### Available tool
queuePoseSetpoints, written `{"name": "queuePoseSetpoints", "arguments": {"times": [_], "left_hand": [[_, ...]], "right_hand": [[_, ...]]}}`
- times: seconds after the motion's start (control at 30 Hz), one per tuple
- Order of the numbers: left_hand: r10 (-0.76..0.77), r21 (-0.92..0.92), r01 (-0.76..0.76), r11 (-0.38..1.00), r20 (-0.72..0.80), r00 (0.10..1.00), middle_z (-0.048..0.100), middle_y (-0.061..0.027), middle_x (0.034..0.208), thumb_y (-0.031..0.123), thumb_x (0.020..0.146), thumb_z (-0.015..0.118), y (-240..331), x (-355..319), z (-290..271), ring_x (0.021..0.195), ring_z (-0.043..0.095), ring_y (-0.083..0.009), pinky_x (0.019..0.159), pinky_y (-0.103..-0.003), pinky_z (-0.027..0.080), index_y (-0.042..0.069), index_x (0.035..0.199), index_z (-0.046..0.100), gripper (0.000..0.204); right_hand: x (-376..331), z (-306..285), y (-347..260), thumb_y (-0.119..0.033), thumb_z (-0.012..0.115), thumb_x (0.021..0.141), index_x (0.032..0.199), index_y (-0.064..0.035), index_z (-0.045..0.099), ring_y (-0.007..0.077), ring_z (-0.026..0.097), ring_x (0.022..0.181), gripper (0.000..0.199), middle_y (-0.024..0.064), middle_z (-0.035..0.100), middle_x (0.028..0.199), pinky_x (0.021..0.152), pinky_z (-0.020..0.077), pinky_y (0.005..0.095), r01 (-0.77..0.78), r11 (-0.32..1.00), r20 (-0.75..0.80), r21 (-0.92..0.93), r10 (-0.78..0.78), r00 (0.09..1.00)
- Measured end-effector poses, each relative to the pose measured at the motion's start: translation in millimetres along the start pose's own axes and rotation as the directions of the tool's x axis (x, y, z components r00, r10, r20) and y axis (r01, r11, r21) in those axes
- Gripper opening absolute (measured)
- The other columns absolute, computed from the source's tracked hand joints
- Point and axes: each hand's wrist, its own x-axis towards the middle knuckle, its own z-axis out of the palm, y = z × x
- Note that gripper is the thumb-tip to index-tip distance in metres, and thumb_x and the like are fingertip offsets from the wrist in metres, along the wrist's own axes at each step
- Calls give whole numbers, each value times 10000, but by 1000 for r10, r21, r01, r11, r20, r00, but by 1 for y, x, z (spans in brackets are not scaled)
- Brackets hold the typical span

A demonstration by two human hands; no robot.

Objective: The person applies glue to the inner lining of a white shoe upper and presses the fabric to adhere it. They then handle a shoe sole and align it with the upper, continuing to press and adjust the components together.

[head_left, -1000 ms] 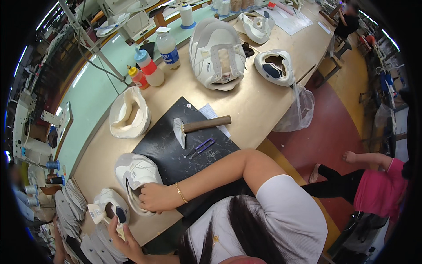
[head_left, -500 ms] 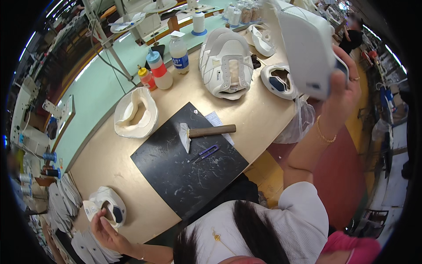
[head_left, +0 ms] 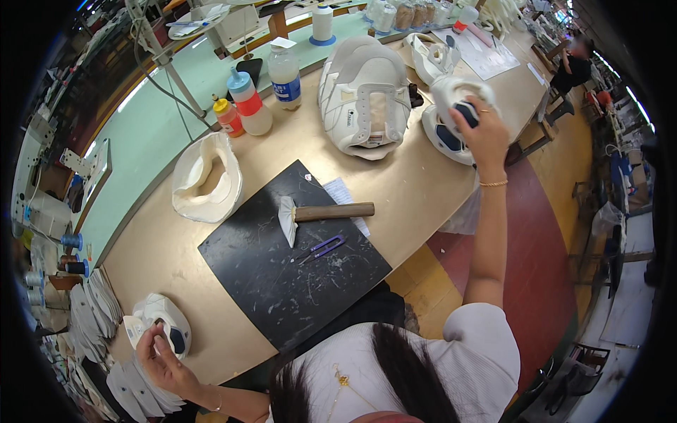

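In the head view, a worker in a white short-sleeved top point(head_left: 465, 345) holds a small white shoe upper with a dark navy patch point(head_left: 446, 97) at the upper right of the frame, the fingers of the right hand point(head_left: 483, 134) closed on its rim. A second white upper with a navy patch point(head_left: 446, 137) sits partly covered below it on the smooth tan desk point(head_left: 290, 135); whether the two touch cannot be told. At the lower left, the fingers of the left hand point(head_left: 166, 363) are loosely parted beside a third white upper with a pale tongue point(head_left: 169, 314), contact unclear.

The likeliest mishap is at the upper right: crowded so near the desk's edge, the covered upper could be nudged onto the red-and-yellow floor point(head_left: 536, 268) if the held one pressed against it, and a one-handed grip on a soft rim could slip or crease it.

The held upper's opening faces the camera; its long axis is foreshortened, and its toe end cannot be made out. By contrast, a large white-and-grey lace-up upper point(head_left: 365, 106), top centre, runs nearly upright, toe toward the top. A wooden-handled hammer with a pale-wrapped head point(head_left: 335, 211) lies crosswise at centre on a scuffed black mat point(head_left: 282, 296), above purple thread snips point(head_left: 328, 244).
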Motion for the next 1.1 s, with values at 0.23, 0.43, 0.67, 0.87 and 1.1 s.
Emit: {"name": "queuePoseSetpoints", "arguments": {"times": [0.23,0.43,0.67,0.87,1.1], "left_hand": [[-8,50,3,999,100,995,625,-142,1068,31,996,505,-1,11,10,980,613,-201,921,-319,489,-62,1168,560,203],[-77,43,72,996,133,988,615,-159,1086,41,1010,479,-9,14,10,1014,612,-200,930,-311,530,-72,1171,557,212],[-59,102,38,994,208,976,635,-135,1081,50,1006,497,-5,24,21,1018,610,-181,882,-282,513,-55,1159,573,201],[-59,106,39,994,198,978,633,-137,1080,57,1006,499,-2,27,13,1017,612,-179,888,-285,512,-48,1156,580,200],[-144,182,99,978,253,957,637,-129,1068,62,1002,502,-2,21,23,1002,604,-206,926,-310,470,-46,1143,583,195]], "right_hand": [[5,47,44,-571,695,769,1093,-124,706,284,690,799,552,129,718,907,707,533,377,-166,986,371,-4,155,915],[73,17,65,-588,675,793,1092,-48,706,219,692,743,618,156,714,845,694,525,320,-304,951,475,49,246,845],[36,15,43,-601,683,773,1078,-89,720,209,690,707,597,106,720,843,667,528,316,-185,982,483,-26,174,858],[37,14,31,-582,682,784,1071,-93,721,227,695,740,568,108,723,857,678,530,344,-237,971,511,-40,223,830],[-24,49,38,-567,684,769,1096,-88,702,304,635,968,579,112,671,1059,833,521,398,-80,994,429,-77,105,897]]}}
